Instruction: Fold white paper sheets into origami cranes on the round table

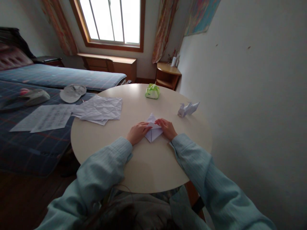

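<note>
Both sleeves reach over the round counter (144,166). L hand (137,132) and R hand (168,128) press flat on a folded white paper (153,131) at counter centre, fingertips pinning its top flap, no closed grip. Paper crane (187,109) sits far right, tissue pack (152,91) beyond.

We see pale blue sleeves (105,166), a white folded paper (152,132) on a beige table (144,166), a lime-green tissue pack (152,91), white creased sheets (100,108), and a dk blue plaid bedspread (28,147) w/ reddish lines.
</note>
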The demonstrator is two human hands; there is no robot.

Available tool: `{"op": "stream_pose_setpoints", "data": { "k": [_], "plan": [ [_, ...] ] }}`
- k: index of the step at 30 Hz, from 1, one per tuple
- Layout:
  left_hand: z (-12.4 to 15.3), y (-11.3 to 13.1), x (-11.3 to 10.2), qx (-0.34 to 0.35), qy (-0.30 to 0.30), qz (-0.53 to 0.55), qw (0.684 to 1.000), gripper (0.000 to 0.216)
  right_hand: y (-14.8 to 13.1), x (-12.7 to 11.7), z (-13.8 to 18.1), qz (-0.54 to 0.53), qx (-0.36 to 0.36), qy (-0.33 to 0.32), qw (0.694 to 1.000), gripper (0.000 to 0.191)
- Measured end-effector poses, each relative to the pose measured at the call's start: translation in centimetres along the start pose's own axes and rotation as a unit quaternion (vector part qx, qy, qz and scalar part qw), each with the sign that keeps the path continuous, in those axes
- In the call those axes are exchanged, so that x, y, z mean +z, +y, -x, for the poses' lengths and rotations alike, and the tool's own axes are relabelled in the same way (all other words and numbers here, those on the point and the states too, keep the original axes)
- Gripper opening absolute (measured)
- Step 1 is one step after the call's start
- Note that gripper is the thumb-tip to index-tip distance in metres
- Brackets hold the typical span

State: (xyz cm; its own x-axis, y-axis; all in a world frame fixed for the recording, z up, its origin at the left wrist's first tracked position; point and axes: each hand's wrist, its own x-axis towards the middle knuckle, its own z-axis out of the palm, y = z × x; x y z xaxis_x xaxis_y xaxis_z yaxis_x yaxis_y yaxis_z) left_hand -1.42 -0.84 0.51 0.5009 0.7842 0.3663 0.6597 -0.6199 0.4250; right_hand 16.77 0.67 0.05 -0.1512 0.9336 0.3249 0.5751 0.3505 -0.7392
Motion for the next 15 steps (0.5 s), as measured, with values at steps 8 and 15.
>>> {"op": "stream_pose_setpoints", "data": {
  "k": [8, 15],
  "plan": [
    [-0.2, -0.5, 0.0, -0.09, 0.104, -0.04, 0.99, 0.04, -0.3, 0.1, 0.3, 0.016, -0.028, -0.025, 0.999, 0.031],
    [-0.5, -1.1, 0.2, -0.068, 0.22, -0.056, 0.971, 0.014, 0.6, 0.5, 0.2, 0.02, -0.018, -0.025, 0.999, 0.014]
  ]
}}
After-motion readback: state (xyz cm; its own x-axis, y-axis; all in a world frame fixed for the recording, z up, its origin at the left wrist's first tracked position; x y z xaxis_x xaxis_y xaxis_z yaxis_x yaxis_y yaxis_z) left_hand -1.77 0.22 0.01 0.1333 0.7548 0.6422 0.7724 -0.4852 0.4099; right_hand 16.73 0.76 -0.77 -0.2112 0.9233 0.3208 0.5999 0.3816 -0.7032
